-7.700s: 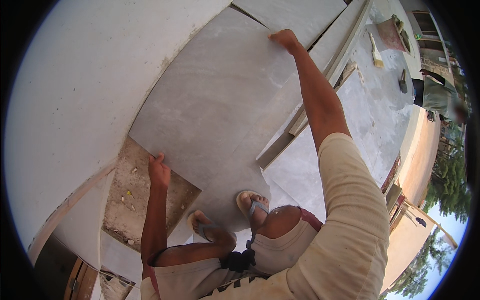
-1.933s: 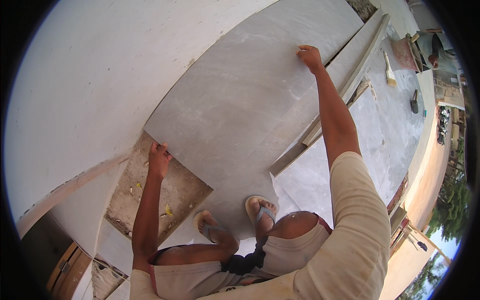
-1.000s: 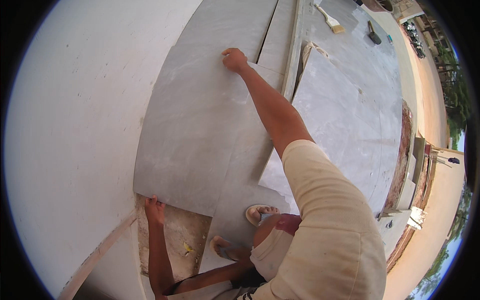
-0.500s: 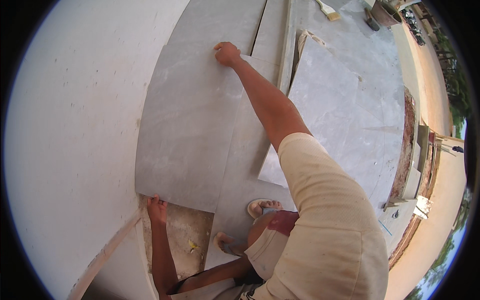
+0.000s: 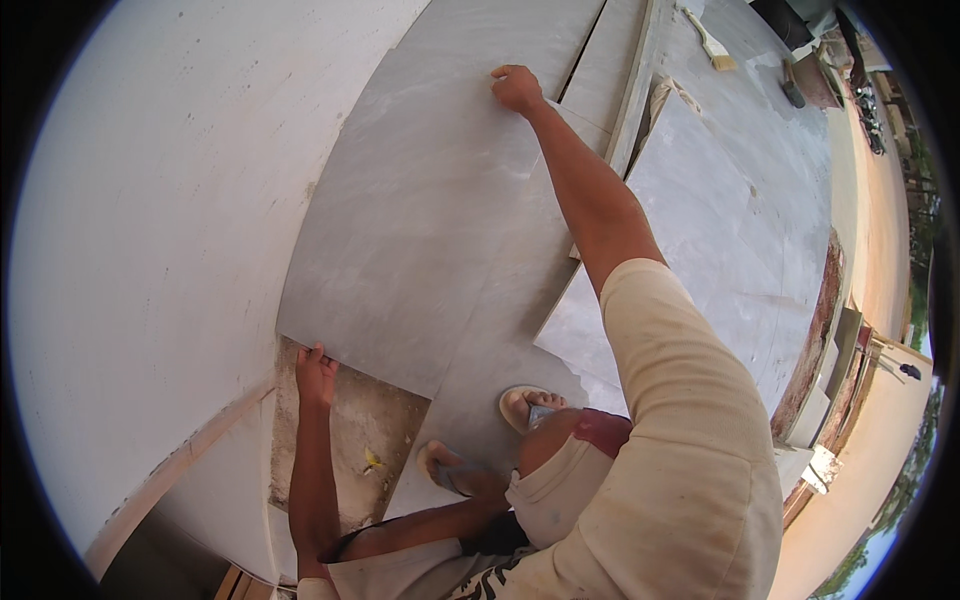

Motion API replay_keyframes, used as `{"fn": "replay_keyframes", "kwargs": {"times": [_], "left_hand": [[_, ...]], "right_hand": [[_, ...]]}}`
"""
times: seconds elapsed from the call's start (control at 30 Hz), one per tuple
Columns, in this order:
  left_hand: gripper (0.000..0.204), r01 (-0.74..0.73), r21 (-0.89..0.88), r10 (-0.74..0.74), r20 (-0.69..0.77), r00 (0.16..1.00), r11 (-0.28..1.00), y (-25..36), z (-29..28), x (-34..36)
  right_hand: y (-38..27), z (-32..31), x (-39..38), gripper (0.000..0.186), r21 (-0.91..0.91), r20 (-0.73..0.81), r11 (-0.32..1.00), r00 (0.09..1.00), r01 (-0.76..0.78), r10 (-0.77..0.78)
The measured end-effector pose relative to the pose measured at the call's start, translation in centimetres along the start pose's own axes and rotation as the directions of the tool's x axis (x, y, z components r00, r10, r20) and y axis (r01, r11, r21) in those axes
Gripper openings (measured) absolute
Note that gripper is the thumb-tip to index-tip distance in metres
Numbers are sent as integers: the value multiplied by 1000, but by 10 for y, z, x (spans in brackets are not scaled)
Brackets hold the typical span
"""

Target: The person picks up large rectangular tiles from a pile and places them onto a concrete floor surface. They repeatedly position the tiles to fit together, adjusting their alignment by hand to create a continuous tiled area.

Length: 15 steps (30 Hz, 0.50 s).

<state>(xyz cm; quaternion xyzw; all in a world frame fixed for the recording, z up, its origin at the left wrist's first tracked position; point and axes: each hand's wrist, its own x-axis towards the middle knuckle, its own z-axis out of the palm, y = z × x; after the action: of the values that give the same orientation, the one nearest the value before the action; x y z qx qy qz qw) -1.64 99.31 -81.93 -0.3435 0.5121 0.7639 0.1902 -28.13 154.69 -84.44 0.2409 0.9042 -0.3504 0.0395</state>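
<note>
A large grey floor tile (image 5: 400, 230) lies along the white wall. Its near edge borders a bare, rough brown patch of floor (image 5: 355, 430). My left hand (image 5: 317, 373) is at that near edge close to the wall, fingers closed on the tile's rim. Farther off, my right hand (image 5: 517, 90) rests near the tile's far end with its fingers curled in. What its fingertips hold or press on is hidden. A small yellow scrap (image 5: 373, 461) lies on the bare patch.
To the right, a loose grey tile (image 5: 700, 230) lies tilted over the floor beside a long straight bar (image 5: 637, 75). A paintbrush (image 5: 712, 42), a dark-headed brush (image 5: 792, 85) and a bucket (image 5: 818, 80) are at the far right. My sandalled feet (image 5: 527, 408) stand on grey tiles.
The view has turned, so the scene sits slanted and the far things appear farther right and lower. Both hands keep their places at the tile, the left at its near edge.
</note>
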Motion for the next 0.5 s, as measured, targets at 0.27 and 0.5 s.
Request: {"fn": "replay_keyframes", "kwargs": {"times": [0.27,0.5], "left_hand": [[26,12,-23,-13,-7,1000,1000,-12,-4,4],[28,59,-1,-59,-19,998,998,-20,-16,14]], "right_hand": [[9,3,6,40,-40,9,998,999,42,-42],[8,10,3,38,-111,-13,991,996,81,-83]]}}
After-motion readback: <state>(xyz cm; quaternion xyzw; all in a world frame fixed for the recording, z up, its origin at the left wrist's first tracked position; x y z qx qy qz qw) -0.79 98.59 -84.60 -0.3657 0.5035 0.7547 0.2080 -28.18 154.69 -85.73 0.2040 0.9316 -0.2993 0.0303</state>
